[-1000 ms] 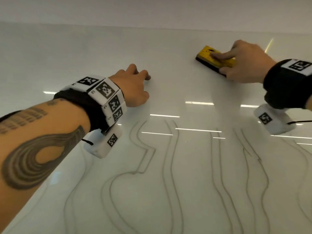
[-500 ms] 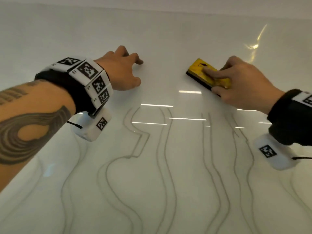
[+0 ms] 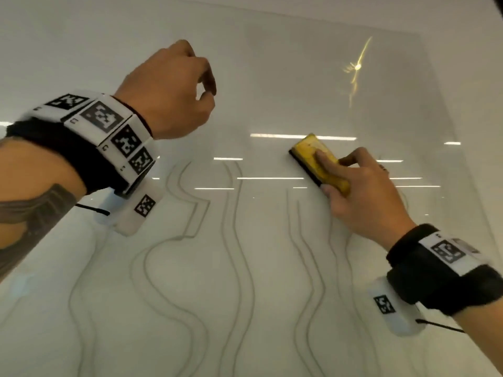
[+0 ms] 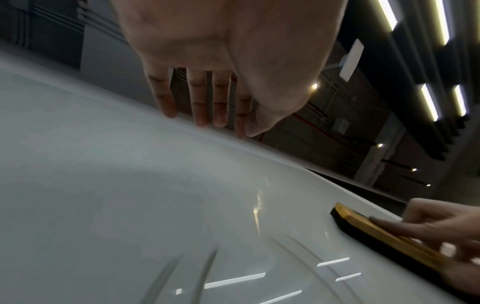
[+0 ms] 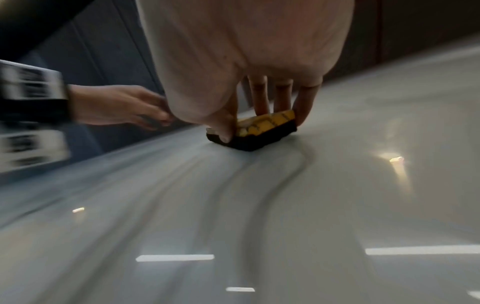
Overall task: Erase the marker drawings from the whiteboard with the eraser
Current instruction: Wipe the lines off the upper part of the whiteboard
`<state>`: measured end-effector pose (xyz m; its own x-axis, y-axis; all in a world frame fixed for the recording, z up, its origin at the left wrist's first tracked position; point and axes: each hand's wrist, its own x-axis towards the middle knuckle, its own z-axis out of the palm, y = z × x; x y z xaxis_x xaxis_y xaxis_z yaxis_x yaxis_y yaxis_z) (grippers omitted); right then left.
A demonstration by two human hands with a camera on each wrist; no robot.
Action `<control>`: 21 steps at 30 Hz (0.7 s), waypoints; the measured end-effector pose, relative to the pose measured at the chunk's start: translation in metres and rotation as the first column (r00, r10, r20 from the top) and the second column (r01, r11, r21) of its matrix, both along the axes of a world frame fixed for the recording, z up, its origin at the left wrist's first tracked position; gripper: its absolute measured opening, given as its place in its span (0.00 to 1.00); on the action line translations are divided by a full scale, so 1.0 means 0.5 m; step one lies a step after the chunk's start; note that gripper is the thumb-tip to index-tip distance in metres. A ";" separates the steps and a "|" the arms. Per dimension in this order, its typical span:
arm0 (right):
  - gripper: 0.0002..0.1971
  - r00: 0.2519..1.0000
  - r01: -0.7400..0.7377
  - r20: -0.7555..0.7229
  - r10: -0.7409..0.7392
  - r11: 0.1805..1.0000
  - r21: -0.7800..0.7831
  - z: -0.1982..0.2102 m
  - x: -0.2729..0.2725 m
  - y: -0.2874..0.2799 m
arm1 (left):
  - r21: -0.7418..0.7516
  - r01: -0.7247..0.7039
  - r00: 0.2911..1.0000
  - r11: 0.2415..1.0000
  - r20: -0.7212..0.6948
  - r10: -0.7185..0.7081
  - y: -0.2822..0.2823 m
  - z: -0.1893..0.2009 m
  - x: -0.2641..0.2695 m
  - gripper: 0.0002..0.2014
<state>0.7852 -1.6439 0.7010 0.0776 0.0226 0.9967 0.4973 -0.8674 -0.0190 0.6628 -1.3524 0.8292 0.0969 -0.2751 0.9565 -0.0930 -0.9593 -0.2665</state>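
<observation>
Our right hand [image 3: 364,194] grips the eraser [image 3: 318,163], now dragged from the upper right down to centre right of the whiteboard [image 3: 272,77], reaching the marker drawings [image 3: 234,240]. Our left hand [image 3: 168,93], loosely open and empty, has lifted off the surface. Most lines remain; the downstroke looks underway.

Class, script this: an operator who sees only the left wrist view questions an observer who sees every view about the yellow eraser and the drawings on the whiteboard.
Operator: I see a finger on top of the eraser. Where is the thumb?
Observer: In the right wrist view, the right hand presses its thumb against the eraser's black felt side.
Operator: How far do the drawings run?
Observer: The head view shows wavy marker lines running down the whiteboard to the picture's lower edge.
</observation>
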 end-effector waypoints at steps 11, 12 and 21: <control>0.29 0.996 0.082 -0.055 -0.073 0.981 0.177 -0.076 0.007 -0.031 | 0.092 -0.091 0.991 0.992 -0.090 0.099 0.084 -0.055 -0.019 0.09; 0.29 0.998 0.059 -0.025 -0.056 0.991 0.120 -0.110 0.011 -0.023 | 0.087 -0.081 0.992 0.993 -0.089 0.088 0.081 -0.057 -0.015 0.09; 0.42 0.958 0.232 -0.275 -0.083 0.789 0.569 0.027 0.055 -0.312 | 0.131 -0.062 0.993 0.989 -0.093 0.075 0.050 -0.059 0.001 0.10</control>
<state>0.8125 -1.7998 0.7143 0.2490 -0.5958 0.7636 0.2719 -0.7137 -0.6455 0.6634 -1.3273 0.7997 0.2112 -0.3834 0.8991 -0.0596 -0.9232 -0.3797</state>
